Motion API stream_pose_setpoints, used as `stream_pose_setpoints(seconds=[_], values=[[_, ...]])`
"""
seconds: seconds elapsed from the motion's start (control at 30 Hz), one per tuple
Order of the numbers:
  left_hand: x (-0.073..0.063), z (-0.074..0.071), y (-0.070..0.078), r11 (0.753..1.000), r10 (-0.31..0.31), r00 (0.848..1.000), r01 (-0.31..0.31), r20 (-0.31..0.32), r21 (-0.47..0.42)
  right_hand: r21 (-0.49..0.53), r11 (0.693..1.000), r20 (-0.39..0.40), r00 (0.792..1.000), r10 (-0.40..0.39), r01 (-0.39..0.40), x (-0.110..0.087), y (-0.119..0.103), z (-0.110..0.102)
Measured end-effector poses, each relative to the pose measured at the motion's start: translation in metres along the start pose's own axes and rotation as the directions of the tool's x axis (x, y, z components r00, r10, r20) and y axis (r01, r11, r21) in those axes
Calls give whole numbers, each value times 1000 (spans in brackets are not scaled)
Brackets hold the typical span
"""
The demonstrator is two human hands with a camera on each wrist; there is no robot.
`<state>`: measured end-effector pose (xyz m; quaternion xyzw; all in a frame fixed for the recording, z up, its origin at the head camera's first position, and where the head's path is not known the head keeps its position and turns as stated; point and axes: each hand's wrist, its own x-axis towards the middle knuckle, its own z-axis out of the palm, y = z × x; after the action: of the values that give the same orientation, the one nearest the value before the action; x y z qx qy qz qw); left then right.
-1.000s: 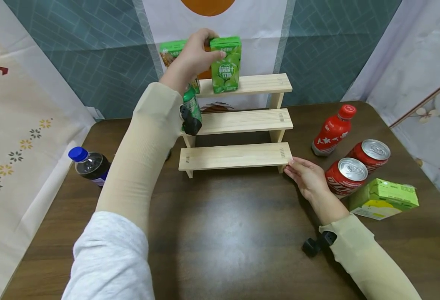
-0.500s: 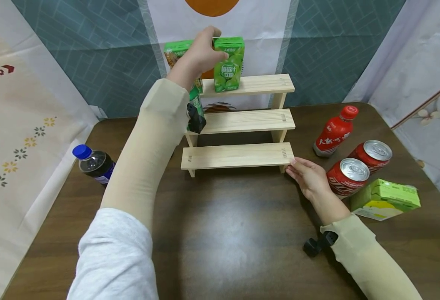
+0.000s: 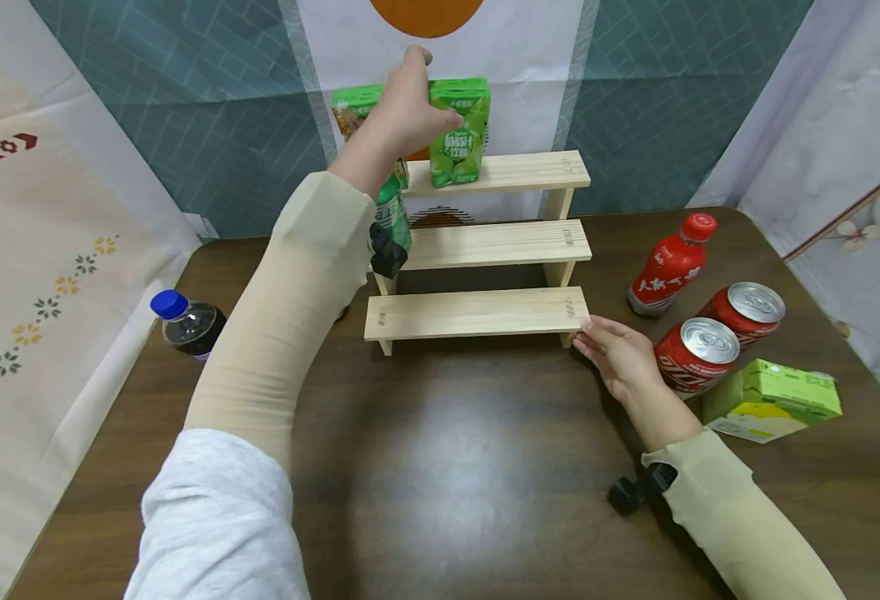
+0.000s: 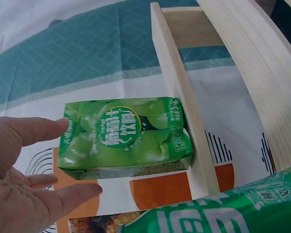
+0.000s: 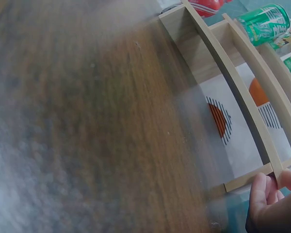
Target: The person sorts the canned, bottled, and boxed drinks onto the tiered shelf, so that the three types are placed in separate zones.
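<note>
A three-step wooden display rack (image 3: 477, 312) stands on the table. On its top step a green grape-juice carton (image 3: 460, 158) stands upright. My left hand (image 3: 402, 112) is beside this carton, fingers spread and extended; in the left wrist view the thumb is at the carton's (image 4: 123, 138) top end, while the other fingers are apart from it. Another green carton (image 3: 353, 98) is partly hidden behind that hand. A green can (image 3: 395, 215) stands on the middle step, partly covered by the left wrist. My right hand (image 3: 623, 358) pinches the right end of the lowest step.
Right of the rack are a red bottle (image 3: 667, 267), two red cans (image 3: 691, 367) and a yellow-green carton (image 3: 770, 400) lying on its side. A dark drink bottle with a blue cap (image 3: 192, 325) is at the left. A patterned cloth (image 3: 500, 108) hangs behind.
My left hand's fingers have opened and lifted off the grape-juice carton, which stays on the top step. The right hand keeps its hold on the rack. The head view has shifted slightly.
</note>
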<state>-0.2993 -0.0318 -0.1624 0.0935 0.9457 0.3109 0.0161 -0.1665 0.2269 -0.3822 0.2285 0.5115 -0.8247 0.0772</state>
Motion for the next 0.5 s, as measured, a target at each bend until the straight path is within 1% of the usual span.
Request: stream_pose_setpoints(seconds=[0.13, 0.23, 0.3, 0.33, 0.4, 0.5], values=[[-7, -3, 0, 1000, 24, 999, -24, -27, -2, -13, 1000, -3, 1000, 5, -5, 1, -1, 0], [-13, -5, -3, 997, 73, 994, -76, -77, -31, -11, 1000, -3, 1000, 2, -2, 2, -1, -1], [-18, -5, -6, 991, 115, 985, -122, -128, -49, -6, 1000, -2, 1000, -5, 5, 3, -1, -2], [-21, -4, -7, 987, 138, 978, -149, -157, -61, -5, 1000, -3, 1000, -9, 9, 3, -1, -2], [-28, -4, -11, 977, 182, 959, -202, -217, -74, -3, 1000, -3, 1000, -15, 15, 3, -2, -3], [-39, -4, -16, 960, 239, 922, -271, -305, -67, -3, 1000, -2, 1000, -21, 21, 3, -3, -4]])
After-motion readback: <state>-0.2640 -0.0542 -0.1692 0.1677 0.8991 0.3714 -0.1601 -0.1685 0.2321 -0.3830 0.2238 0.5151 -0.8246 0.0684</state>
